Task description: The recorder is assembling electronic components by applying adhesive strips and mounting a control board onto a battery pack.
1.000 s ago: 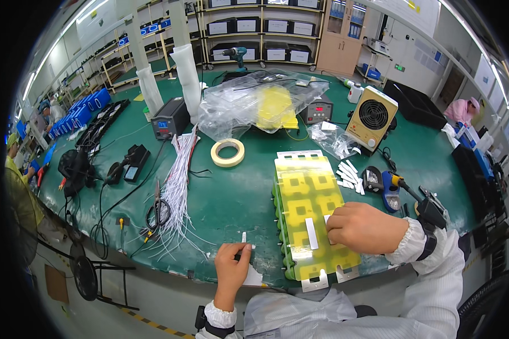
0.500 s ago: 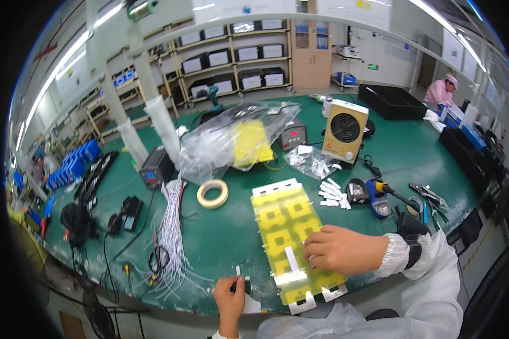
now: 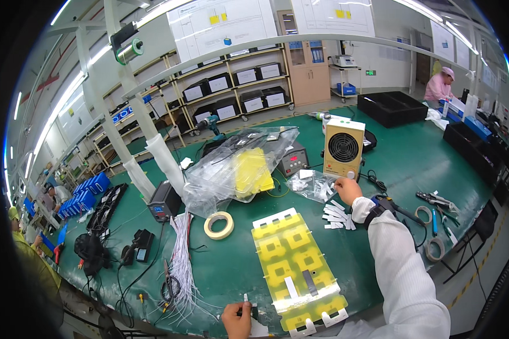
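My left hand (image 3: 237,322) is at the front edge of the table, thumb and finger pinched on a small white strip (image 3: 245,298). My right hand (image 3: 348,191) is stretched out to the heap of white strips (image 3: 336,214) and the clear bag of white pieces (image 3: 310,185). Its fingers are curled together, and what they hold, if anything, is too small to make out. Between my arms lies a yellow panel (image 3: 277,265) with square cutouts and white tabbed ends. A white strip (image 3: 291,287) and a dark grey strip (image 3: 310,282) lie on it.
Behind the panel are a tape roll (image 3: 219,225), a plastic-wrapped yellow stack (image 3: 251,172) and a fan unit (image 3: 343,147). White wires (image 3: 184,260) and scissors (image 3: 169,288) lie left. Pliers (image 3: 435,199) lie right. A person in pink (image 3: 438,87) sits far right.
My right hand has left the panel and reached forward to the white strips. A dark grey strip now shows where it was. My left hand keeps its pinch; the view has tilted up.
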Motion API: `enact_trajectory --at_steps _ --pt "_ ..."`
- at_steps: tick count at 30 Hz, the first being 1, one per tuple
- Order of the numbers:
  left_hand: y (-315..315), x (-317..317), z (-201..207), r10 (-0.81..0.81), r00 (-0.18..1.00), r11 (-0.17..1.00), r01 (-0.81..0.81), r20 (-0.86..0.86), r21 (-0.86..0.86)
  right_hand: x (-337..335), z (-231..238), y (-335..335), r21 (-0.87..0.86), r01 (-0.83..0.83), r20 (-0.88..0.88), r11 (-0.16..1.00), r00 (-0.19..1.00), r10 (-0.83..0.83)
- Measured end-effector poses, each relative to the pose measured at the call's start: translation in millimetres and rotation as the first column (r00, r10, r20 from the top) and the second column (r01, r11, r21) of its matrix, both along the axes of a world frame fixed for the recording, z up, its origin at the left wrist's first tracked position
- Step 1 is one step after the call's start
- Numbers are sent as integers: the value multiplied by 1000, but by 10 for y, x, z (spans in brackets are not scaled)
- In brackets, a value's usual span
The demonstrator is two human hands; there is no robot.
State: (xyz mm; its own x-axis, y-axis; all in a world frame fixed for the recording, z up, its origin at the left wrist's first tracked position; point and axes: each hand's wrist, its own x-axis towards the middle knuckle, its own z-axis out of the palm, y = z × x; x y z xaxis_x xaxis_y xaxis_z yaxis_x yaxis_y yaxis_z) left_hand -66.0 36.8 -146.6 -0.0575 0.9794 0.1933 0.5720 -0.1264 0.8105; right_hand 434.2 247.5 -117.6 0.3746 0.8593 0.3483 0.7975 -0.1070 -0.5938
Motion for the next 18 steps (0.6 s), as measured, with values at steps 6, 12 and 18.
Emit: enact_trajectory --at_steps 6,12,18 --pt "-49 51 115 10 998 999 -9 54 -31 -2 -38 -3 -23 76 201 997 977 -69" --pt "36 33 -68 35 994 999 -37 100 27 -1211 1200 -1173 310 -444 126 841 896 426" --pt "62 31 -82 12 986 998 -23 163 63 -2018 1677 -2117 -248 -893 350 376 279 894"
